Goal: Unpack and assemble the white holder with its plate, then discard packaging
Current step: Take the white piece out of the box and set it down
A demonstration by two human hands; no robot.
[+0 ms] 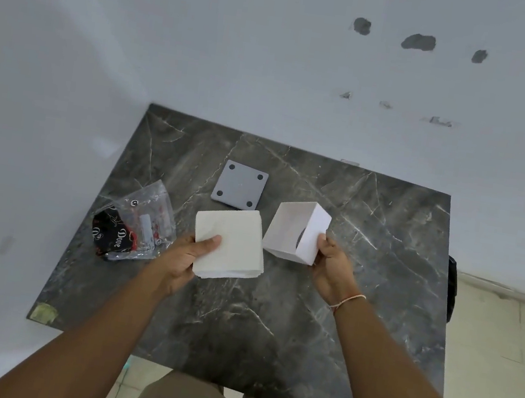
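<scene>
My right hand (332, 269) grips the white square holder (294, 230), an open-sided box tilted above the table with its hollow facing left. My left hand (189, 256) holds a flat white foam wrapping (231, 241) by its near left edge, thumb on top. The grey square plate (240, 185) with a dark dot near each corner lies flat on the dark marble table (365, 247), just beyond both hands and touching neither.
A clear plastic bag (137, 225) with black and red printed contents and a small white piece lies at the table's left edge. White walls close in behind and to the left. A dark object (451, 286) hangs off the table's right edge above the tiled floor.
</scene>
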